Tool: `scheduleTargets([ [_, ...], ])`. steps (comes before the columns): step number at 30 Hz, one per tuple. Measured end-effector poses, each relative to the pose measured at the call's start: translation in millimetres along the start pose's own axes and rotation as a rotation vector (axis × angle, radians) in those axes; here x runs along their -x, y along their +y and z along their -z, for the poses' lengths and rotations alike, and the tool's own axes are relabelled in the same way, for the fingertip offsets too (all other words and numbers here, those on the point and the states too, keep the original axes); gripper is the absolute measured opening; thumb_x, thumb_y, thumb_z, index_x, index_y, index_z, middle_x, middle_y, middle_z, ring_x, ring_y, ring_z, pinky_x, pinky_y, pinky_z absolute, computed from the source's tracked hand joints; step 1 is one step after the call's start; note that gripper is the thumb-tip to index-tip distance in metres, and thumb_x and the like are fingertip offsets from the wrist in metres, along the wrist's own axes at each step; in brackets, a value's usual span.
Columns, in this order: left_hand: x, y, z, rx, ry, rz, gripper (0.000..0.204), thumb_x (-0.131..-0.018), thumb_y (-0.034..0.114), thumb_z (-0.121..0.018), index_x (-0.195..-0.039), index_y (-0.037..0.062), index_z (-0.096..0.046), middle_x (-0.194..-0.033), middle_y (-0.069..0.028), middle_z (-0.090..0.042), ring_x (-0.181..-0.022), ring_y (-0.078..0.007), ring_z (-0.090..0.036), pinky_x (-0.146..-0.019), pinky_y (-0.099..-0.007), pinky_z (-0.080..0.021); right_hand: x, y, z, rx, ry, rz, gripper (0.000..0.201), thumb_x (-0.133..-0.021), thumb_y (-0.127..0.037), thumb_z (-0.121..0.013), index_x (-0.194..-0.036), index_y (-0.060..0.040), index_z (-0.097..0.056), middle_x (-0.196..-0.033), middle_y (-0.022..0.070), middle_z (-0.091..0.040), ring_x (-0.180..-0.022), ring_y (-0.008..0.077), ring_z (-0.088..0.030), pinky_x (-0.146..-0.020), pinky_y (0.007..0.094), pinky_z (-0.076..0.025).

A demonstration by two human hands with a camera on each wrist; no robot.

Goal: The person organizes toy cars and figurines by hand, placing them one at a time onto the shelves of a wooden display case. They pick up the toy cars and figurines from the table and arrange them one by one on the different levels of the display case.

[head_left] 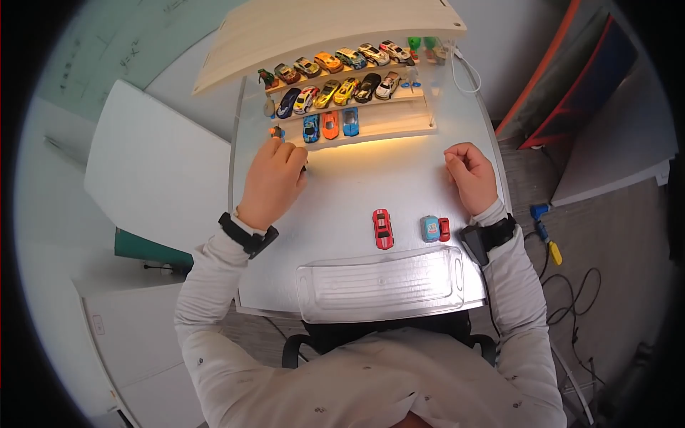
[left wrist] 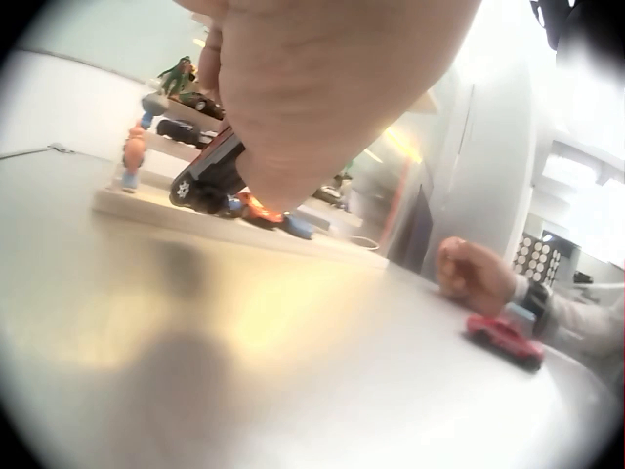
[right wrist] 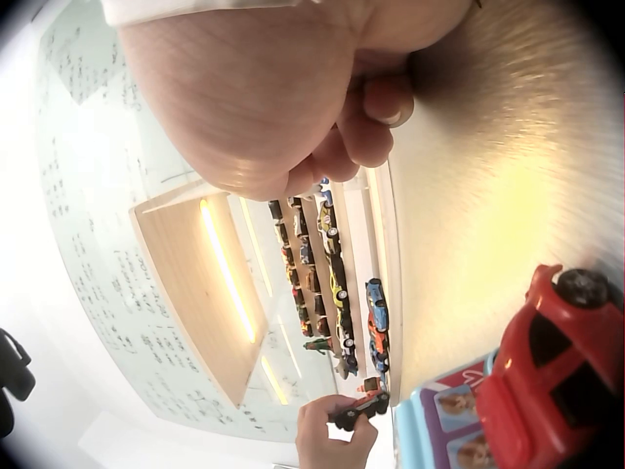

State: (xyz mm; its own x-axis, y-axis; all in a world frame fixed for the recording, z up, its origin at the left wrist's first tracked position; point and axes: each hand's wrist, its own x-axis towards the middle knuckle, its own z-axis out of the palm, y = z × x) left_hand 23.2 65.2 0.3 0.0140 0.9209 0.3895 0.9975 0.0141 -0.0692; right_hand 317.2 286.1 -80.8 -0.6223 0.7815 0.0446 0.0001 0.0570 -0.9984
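My left hand [head_left: 273, 182] [left wrist: 322, 88] grips a dark toy car [left wrist: 210, 176] [right wrist: 359, 410] at the left end of the lowest shelf step [head_left: 385, 135], beside a small orange and blue figure [left wrist: 134, 154]. In the head view the hand mostly hides this car. To its right on that step stand a blue car [head_left: 311, 128], an orange car [head_left: 330, 125] and another blue car [head_left: 350, 121]. My right hand [head_left: 472, 177] [right wrist: 244, 88] is at the table's right side, fingers loosely curled, with nothing visible in it.
Several cars stand on the two upper steps [head_left: 399, 101], under a wooden top board [head_left: 328, 36]. Nearer me are a red car [head_left: 382, 228], a light-blue toy [head_left: 429, 228] and a small red car [head_left: 444, 229] touching it. A clear tray [head_left: 303, 285] lies along the front edge.
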Motion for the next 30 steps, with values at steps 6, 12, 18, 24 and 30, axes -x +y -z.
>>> scheduleTargets([
  [6, -18, 51, 16, 0.403, -0.112, 0.049, 0.028, -0.073, 0.001, -0.071, -0.098, 0.0050, -0.060, -0.093, -0.0108, -0.063, -0.089, -0.0324, -0.063, -0.076, -0.0408, -0.052, 0, -2, 0, 0.038, 0.011, 0.004, 0.012, -0.098, -0.011, -0.064, -0.103, -0.0010, -0.067, -0.082, -0.0035, -0.063, -0.073, 0.0035, -0.054, -0.067, 0.0203, -0.046],
  [12, -58, 104, 0, 0.547, -0.315, -0.155, 0.028, -0.075, 0.006, -0.070, -0.101, 0.0059, -0.058, -0.096, -0.0107, -0.058, -0.088, -0.0333, -0.063, -0.076, -0.0425, -0.053, -1, -2, 1, 0.014, 0.011, -0.022, 0.011, -0.098, -0.010, -0.065, -0.103, -0.0011, -0.068, -0.083, -0.0033, -0.064, -0.076, 0.0038, -0.055, -0.070, 0.0205, -0.046],
  [18, -60, 121, -15, 0.637, -0.488, -0.190, 0.029, -0.081, 0.011, -0.074, -0.105, 0.0071, -0.059, -0.104, -0.0113, -0.056, -0.090, -0.0332, -0.062, -0.078, -0.0408, -0.052, 0, -3, 1, 0.017, 0.008, -0.007, 0.011, -0.097, -0.011, -0.066, -0.103, -0.0017, -0.068, -0.086, -0.0030, -0.065, -0.079, 0.0038, -0.057, -0.072, 0.0207, -0.048],
  [24, -58, 122, -9, 0.767, -0.633, -0.131, 0.035, -0.081, 0.013, -0.080, -0.108, 0.0070, -0.060, -0.110, -0.0101, -0.054, -0.090, -0.0307, -0.063, -0.079, -0.0378, -0.053, 0, -5, 1, 0.009, -0.011, 0.000, 0.011, -0.097, -0.011, -0.067, -0.104, -0.0016, -0.068, -0.087, -0.0025, -0.066, -0.080, 0.0039, -0.057, -0.072, 0.0206, -0.048],
  [30, -57, 124, -9, 0.805, -0.670, -0.125, 0.039, -0.082, 0.013, -0.082, -0.113, 0.0061, -0.059, -0.113, -0.0112, -0.053, -0.085, -0.0283, -0.066, -0.078, -0.0357, -0.055, 0, -2, 1, 0.011, -0.003, 0.008, 0.011, -0.097, -0.011, -0.067, -0.103, -0.0013, -0.068, -0.086, -0.0025, -0.066, -0.079, 0.0038, -0.058, -0.072, 0.0209, -0.049],
])
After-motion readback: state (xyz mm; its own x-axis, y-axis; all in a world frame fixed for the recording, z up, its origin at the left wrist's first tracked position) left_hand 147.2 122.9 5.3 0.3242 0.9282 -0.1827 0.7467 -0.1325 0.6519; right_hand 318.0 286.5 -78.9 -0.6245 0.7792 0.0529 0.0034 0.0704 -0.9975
